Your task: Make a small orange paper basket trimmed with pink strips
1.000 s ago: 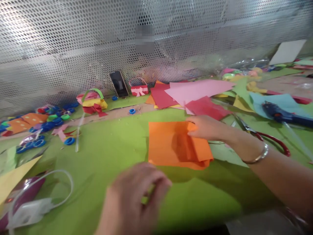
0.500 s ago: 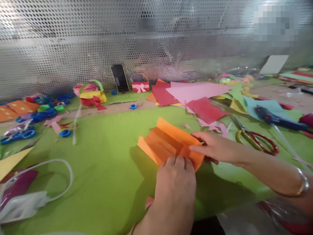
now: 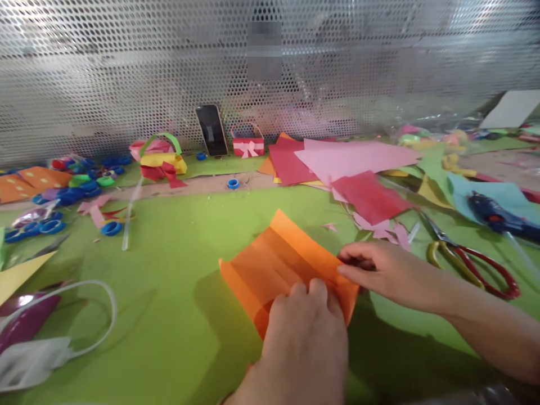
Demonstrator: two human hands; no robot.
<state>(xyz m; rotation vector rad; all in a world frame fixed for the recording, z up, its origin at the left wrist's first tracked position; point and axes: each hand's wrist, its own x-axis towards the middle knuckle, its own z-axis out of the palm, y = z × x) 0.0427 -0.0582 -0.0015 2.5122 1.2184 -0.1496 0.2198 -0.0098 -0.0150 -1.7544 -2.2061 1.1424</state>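
A creased sheet of orange paper (image 3: 261,259), its long sides folded up, is held tilted over the green tabletop (image 3: 164,292). My left hand (image 3: 307,332) reaches over the near side, fingers curled down into the fold; its fingertips are hidden. At the right end, my right hand (image 3: 375,267) pinches the paper's edge between thumb and fingers. Scissors (image 3: 464,253) with yellow and red handles lie to the right of my right hand. Behind it are pink paper scraps (image 3: 383,228) and a red paper piece (image 3: 371,197).
Paper sheets (image 3: 358,157), a small red basket (image 3: 248,147), a phone (image 3: 212,130) and a yellow paper basket (image 3: 163,163) stand or lie along the perforated metal wall. A blue glue gun (image 3: 498,214) lies right. A white charger cable (image 3: 110,304) loops at left.
The orange paper has opened wider and flatter, its left corner swinging toward the left. Both hands have shifted slightly right and nearer, still on the paper. The camera view has moved slightly.
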